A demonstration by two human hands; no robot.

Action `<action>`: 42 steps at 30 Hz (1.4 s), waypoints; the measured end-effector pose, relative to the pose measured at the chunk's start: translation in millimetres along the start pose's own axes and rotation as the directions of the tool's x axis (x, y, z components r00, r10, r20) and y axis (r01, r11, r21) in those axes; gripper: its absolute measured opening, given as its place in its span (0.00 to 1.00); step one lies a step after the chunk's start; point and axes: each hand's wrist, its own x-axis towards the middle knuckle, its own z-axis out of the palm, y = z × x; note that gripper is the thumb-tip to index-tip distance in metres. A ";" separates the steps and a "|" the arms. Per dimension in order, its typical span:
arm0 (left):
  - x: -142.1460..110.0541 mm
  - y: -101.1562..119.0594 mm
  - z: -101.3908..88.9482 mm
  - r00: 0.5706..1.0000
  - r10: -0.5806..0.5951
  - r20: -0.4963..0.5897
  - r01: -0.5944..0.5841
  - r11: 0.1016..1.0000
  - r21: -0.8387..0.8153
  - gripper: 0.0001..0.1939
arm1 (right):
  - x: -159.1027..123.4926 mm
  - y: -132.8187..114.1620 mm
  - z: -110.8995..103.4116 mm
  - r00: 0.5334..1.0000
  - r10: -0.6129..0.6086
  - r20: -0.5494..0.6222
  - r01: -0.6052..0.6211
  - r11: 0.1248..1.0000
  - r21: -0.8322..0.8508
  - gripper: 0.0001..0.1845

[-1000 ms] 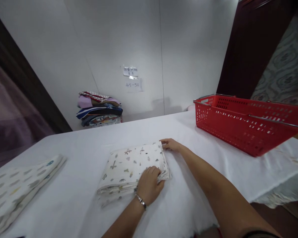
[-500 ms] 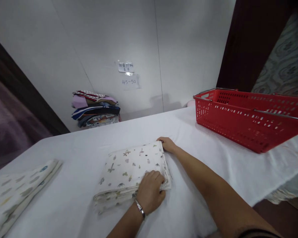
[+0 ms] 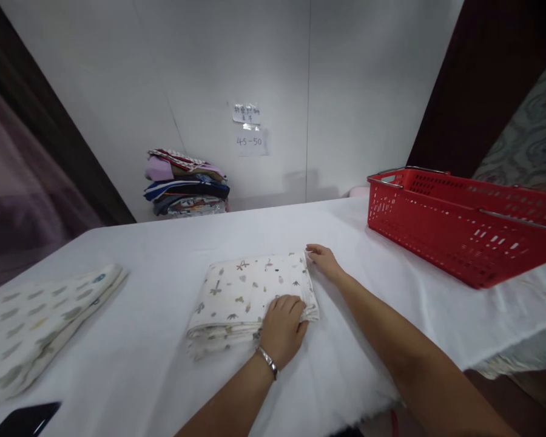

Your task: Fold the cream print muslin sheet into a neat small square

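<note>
A folded white cloth (image 3: 246,288) with small plant and animal prints lies on the white-covered table in front of me. My left hand (image 3: 283,325), with a silver bracelet at the wrist, grips the cloth's near right corner, fingers over the top and thumb at the side. At the far right corner, my right hand (image 3: 324,260) is beside the cloth with its fingers stretched and apart, holding nothing. To the left lies another folded cloth (image 3: 36,328), white with grey-green spots.
A red plastic basket (image 3: 437,224) with metal handles stands at the right of the table (image 3: 164,255). Behind the table is a pile of folded clothes (image 3: 186,185) against the wall. A dark phone-like object (image 3: 27,420) lies at the lower left.
My right hand has let go of the cloth's far corner and its fingers have opened. My left hand stays at the near corner. The view has shifted, bringing the dark object into sight.
</note>
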 end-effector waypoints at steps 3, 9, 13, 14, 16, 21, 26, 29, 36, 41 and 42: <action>2.0 -1.0 1.8 0.999 0.011 0.030 -0.011 1.000 0.019 0.13 | -21.1 -8.4 1.1 0.997 -0.077 -0.008 0.077 0.997 -0.022 0.19; -0.2 -1.0 -3.6 0.998 0.049 0.043 -0.049 0.999 -0.003 0.15 | -55.0 -18.4 -5.5 0.968 -0.219 0.121 0.231 0.969 -0.093 0.16; -3.2 -2.0 -12.0 0.999 0.029 -0.024 -0.030 0.999 -0.042 0.18 | -74.7 -33.8 -24.2 0.996 -0.084 -0.032 0.084 0.996 -0.007 0.13; -3.5 -2.5 -13.2 0.999 0.019 -0.040 -0.021 0.999 -0.045 0.17 | -82.4 -38.3 -28.5 0.999 -0.039 0.028 0.038 0.999 0.030 0.12; -3.6 -3.4 -13.7 0.999 0.007 -0.052 -0.009 0.999 -0.048 0.12 | -100.6 -45.8 -35.3 0.982 0.046 0.183 -0.059 0.996 0.064 0.13; -2.3 -2.7 -7.8 1.000 -0.001 -0.027 -0.001 0.998 -0.059 0.09 | -135.8 -49.5 -39.9 0.911 0.181 0.370 -0.196 0.981 0.002 0.18; -0.7 0.9 -4.9 0.998 -0.048 -0.042 0.045 0.996 -0.075 0.10 | -139.2 -45.1 -34.0 0.837 0.228 0.497 -0.270 0.963 0.013 0.19; 0.4 2.0 -4.3 0.998 -0.065 -0.024 0.063 0.996 -0.069 0.11 | -138.2 -45.8 -32.7 0.821 0.224 0.525 -0.298 0.953 0.060 0.16; 1.6 3.4 -1.9 0.993 -0.098 -0.067 0.093 0.993 -0.078 0.13 | -139.0 -47.9 -35.6 0.795 0.250 0.553 -0.355 0.930 0.089 0.11; 1.0 6.9 -1.9 0.995 -0.005 -0.103 0.001 0.999 -0.044 0.14 | -138.5 -49.4 -31.3 0.809 0.229 0.541 -0.367 0.917 0.160 0.07; 0.8 7.4 -1.9 0.994 0.015 -0.109 -0.018 0.999 -0.027 0.14 | -138.6 -50.4 -30.3 0.813 0.233 0.534 -0.376 0.910 0.176 0.07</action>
